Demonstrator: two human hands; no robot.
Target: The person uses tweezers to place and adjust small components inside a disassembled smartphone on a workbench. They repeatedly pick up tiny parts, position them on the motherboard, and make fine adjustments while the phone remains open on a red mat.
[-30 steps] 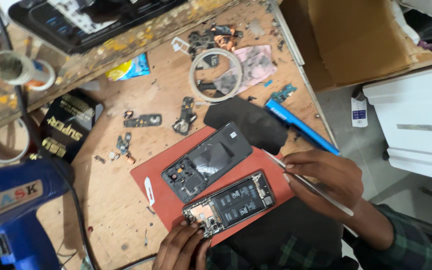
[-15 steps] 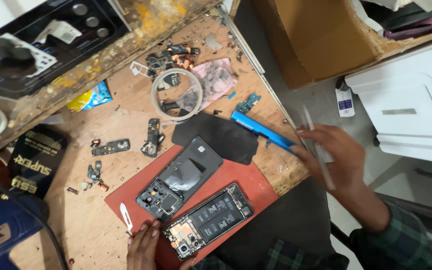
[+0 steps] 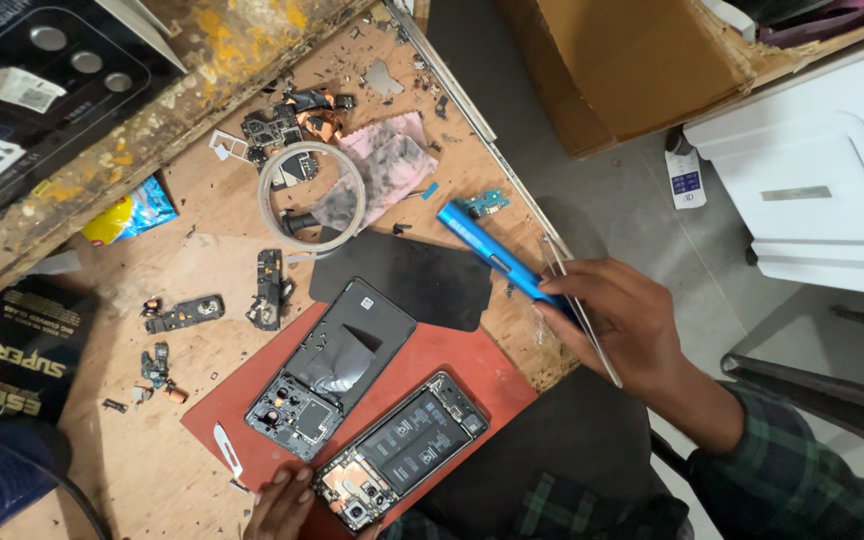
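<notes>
- Right hand (image 3: 620,322) out at the bench's right edge, fingers wrapped around the near end of a slim blue metal screwdriver (image 3: 487,250), with thin silver tweezers (image 3: 580,310) tucked in the same grip – clamped on both, by the look of it.
- Left hand (image 3: 284,500) low at the bottom edge, fingertips pressing the lower corner of the opened black smartphone with its battery and boards exposed (image 3: 402,450); whether it pinches or merely steadies, I cannot tell.
- That phone lies on the red rubber work mat (image 3: 452,360), just beside a detached dark back frame with camera cut-outs (image 3: 332,370).
- Judgement call: bring the driver in upright over the screw head, and keep the left hand pinning the phone so it does not skate.
- Loose bits litter the worn wooden bench (image 3: 102,470): a coiled white cable (image 3: 297,195), a black flat sheet (image 3: 412,280), a white plastic pry tool (image 3: 227,450). Tiny screws could vanish here.
</notes>
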